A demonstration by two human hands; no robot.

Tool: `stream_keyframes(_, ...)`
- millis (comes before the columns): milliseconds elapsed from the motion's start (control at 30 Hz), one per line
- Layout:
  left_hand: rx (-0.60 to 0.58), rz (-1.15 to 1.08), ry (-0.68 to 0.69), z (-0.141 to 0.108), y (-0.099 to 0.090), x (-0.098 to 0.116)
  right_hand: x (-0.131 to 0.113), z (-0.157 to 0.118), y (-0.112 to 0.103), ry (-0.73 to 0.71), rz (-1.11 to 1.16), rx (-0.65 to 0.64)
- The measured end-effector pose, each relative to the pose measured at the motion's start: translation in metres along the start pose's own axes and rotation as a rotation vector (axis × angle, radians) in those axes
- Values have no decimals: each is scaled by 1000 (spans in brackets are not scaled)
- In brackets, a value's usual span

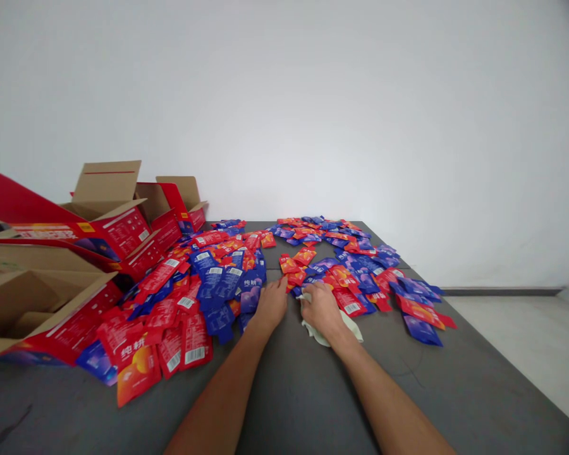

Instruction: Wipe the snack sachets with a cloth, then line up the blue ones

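Note:
My right hand (320, 308) is closed over a pale, whitish cloth (353, 327) that lies bunched on the dark table. Part of the cloth is hidden under the palm. To its left, my left hand (272, 303) rests low on the tabletop with fingers stretched forward and nothing visible in it. Its fingertips are by a small group of red sachets (291, 265); whether they touch cannot be made out. Blue sachets (227, 281) lie close on the left of that hand. Just beyond the right hand is a mixed heap of red and blue sachets (348, 278).
Open red cardboard boxes (123, 234) stand along the table's left side, flaps up. Loose red sachets (171, 335) spread in front of them. Another pile of sachets (317, 230) lies at the far end, before a white wall. The grey table (303, 404) ends at the right above a pale floor.

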State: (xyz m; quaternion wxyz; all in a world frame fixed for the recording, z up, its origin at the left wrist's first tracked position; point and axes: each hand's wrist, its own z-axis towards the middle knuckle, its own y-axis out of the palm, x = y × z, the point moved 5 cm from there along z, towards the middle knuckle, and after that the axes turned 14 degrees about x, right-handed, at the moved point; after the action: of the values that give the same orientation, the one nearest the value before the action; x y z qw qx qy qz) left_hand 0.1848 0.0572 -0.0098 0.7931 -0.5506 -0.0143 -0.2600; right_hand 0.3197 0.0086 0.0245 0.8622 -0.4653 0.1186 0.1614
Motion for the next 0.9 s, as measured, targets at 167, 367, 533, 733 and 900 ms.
stream_keyframes(167,106,-55,-210,0,-16,-15,-3,2,-2,0,119,82)
stream_keyframes(367,255,-760,-495,-3,-20,-42,-15,1,-4,-47,319,171)
stream_keyframes(533,106,-1431,-600,-4,-12,-20,-32,-7,-4,-191,498,178)
stream_keyframes(733,-63,-1648,-488,-8,-22,2,-29,-6,-1,-198,510,181)
stream_keyframes(900,-92,-1608,-418,-10,-24,6,-8,5,-7,-57,401,330)
